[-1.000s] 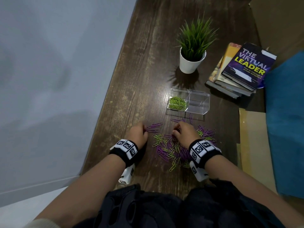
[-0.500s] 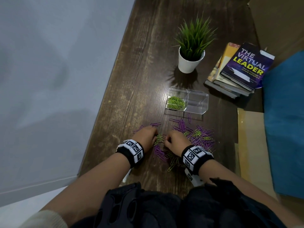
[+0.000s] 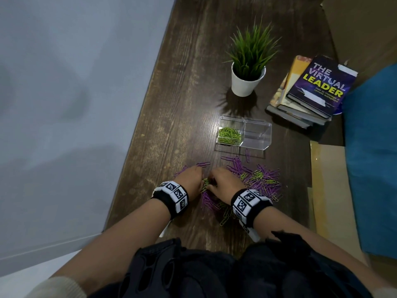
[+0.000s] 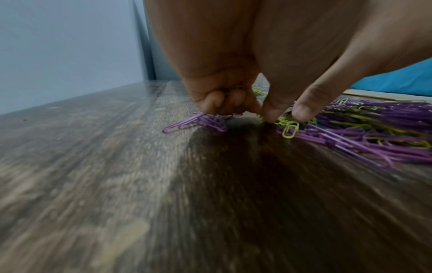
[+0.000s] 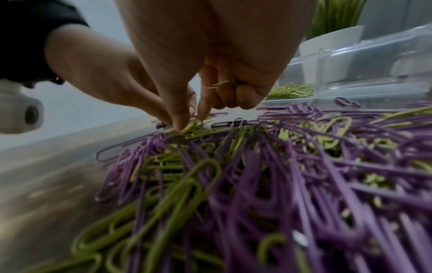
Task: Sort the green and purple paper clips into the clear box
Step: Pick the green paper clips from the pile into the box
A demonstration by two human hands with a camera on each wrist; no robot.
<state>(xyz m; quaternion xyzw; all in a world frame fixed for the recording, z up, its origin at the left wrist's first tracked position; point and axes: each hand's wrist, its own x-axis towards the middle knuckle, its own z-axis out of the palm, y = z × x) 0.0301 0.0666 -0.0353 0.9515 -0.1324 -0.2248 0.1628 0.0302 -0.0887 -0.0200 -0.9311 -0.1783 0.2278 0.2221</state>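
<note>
A heap of green and purple paper clips [image 3: 261, 182] lies on the dark wooden table [image 3: 182, 117]. My left hand [image 3: 203, 181] and right hand [image 3: 211, 182] meet at the heap's left edge. In the left wrist view, the left hand [image 4: 286, 118] pinches green clips [image 4: 290, 127] between thumb and forefinger, its other fingers curled over purple clips [image 4: 198, 122]. My right hand [image 5: 187, 125] pinches green clips [image 5: 198, 129] and keeps another green clip [image 5: 219, 85] in its curled fingers. Beyond stands the clear box [image 3: 257, 125], with green clips [image 3: 228, 134] in its left compartment.
A potted plant [image 3: 248, 82] stands behind the box and a stack of books [image 3: 311, 91] lies to its right. A few purple clips [image 3: 236, 160] are scattered between heap and box. The table's left edge drops off; a blue cushion [image 3: 373, 147] lies at the right.
My left hand has slid right from beside the heap onto its left edge. The right hand has drawn left to meet it, and both now pinch at the same green clips.
</note>
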